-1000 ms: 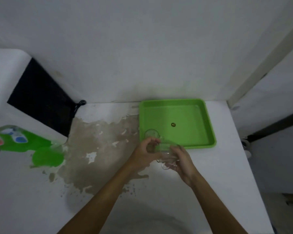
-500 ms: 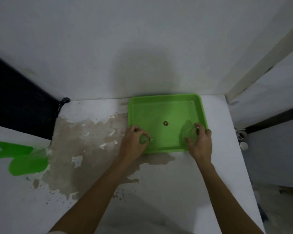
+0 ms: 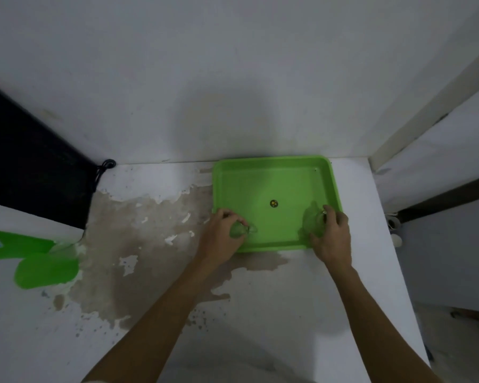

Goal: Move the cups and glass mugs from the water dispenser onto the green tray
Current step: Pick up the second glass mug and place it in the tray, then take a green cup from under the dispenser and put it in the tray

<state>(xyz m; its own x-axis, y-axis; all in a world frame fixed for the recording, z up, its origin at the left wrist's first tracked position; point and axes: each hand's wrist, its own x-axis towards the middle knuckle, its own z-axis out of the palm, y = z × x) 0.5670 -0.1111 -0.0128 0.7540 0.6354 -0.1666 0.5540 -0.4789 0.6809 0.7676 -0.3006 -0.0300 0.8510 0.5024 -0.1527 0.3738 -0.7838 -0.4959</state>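
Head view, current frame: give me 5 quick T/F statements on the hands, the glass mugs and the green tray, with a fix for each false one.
1. Each hand holds a glass mug. True: the left hand is on one glass mug, the right hand on the other glass mug.
2. Both mugs are over the tray's far edge by the wall. False: they are at the near side of the green tray, one at its left corner, one at its right.
3. The tray is full of cups. False: apart from the two held mugs, only a small round mark shows at its centre.
4. The tray sits against the back wall. True.
5. The countertop is spotless. False: a large brownish patch lies left of the tray.
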